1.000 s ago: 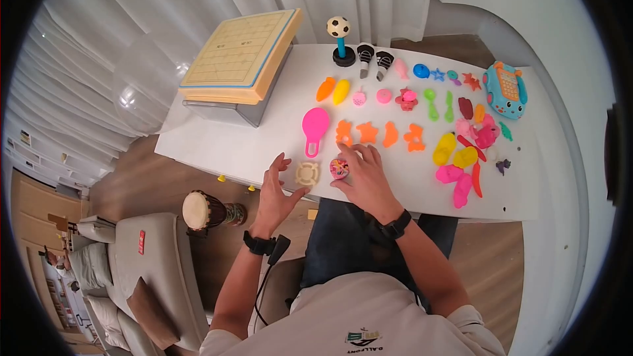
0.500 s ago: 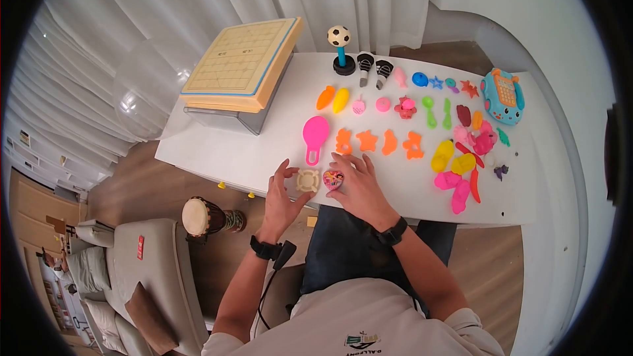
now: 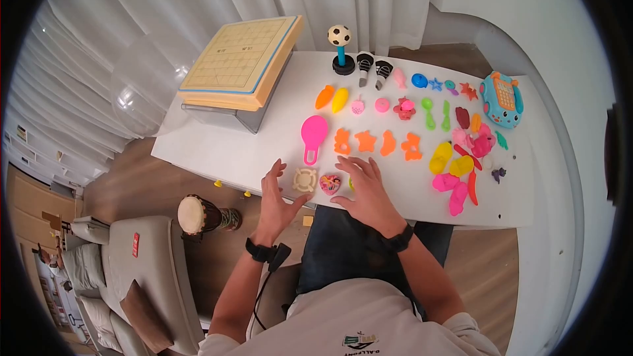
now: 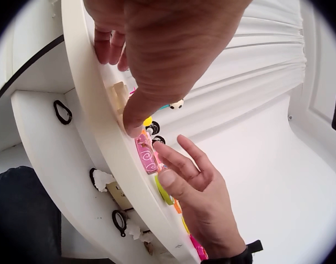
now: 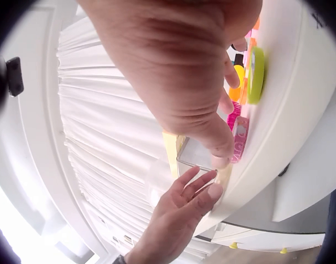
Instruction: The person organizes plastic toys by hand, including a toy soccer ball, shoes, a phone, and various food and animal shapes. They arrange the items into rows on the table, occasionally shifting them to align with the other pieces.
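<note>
A beige round notched piece (image 3: 304,180) lies flat near the table's front edge, with a pink heart-shaped box (image 3: 330,184) bearing a colourful picture just to its right. My left hand (image 3: 278,199) is at the left of the beige piece, fingers spread and relaxed, thumb near its front side. On the other side, my right hand (image 3: 366,192) arches with loose fingers to the right of the box, holding nothing. A lime-green round item (image 5: 257,75) stands out in the right wrist view; in the head view the right hand mostly covers it.
Behind the hands lie a pink paddle (image 3: 314,133) and a row of orange shapes, including a star (image 3: 365,141). Yellow and pink toys (image 3: 441,157) crowd the right side. A toy phone (image 3: 502,100), a soccer-ball stand (image 3: 339,49) and a board-topped box (image 3: 241,59) stand farther back.
The heart-shaped box has shifted left, closer to the beige piece. My right hand has let go of it and drawn off to the right, uncovering part of the green item.
</note>
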The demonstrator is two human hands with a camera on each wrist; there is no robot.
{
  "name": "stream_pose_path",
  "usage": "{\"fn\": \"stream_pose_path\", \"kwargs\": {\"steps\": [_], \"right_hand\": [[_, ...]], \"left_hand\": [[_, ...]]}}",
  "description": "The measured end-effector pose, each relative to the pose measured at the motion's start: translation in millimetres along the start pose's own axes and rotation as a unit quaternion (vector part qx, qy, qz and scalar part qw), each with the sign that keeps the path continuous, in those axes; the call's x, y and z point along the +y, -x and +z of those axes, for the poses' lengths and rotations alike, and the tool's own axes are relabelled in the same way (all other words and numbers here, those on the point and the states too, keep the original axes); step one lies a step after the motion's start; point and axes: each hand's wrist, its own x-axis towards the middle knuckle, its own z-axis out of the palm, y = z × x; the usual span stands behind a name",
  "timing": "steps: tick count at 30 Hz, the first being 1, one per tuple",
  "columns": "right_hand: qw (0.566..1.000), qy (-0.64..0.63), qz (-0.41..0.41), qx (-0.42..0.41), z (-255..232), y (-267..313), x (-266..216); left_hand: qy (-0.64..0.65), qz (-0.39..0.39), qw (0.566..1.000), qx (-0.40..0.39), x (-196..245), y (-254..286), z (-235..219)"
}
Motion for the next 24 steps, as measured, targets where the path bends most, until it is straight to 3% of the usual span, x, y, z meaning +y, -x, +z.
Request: {"fn": "stream_pose_path", "kwargs": {"steps": [3, 5, 15, 24], "right_hand": [[0.999, -0.032, 0.023, 0.029, -20.6, 12.3, 7.0], [0.998, -0.032, 0.040, 0.032, -26.6, 19.9, 14.1], [0.995, -0.012, 0.047, 0.084, -14.5, 31.3, 22.3], [0.998, -0.021, 0.024, 0.057, -9.5, 25.4, 21.8]], "left_hand": [[-0.062, 0.058, 0.996, 0.034, 17.2, 3.1, -8.5], [-0.074, 0.133, 0.988, -0.001, 30.5, 4.7, -11.3], [-0.092, 0.151, 0.980, -0.089, 51.4, -7.8, 18.0], [-0.086, 0.143, 0.981, -0.097, 48.6, -14.0, 23.4]]}}
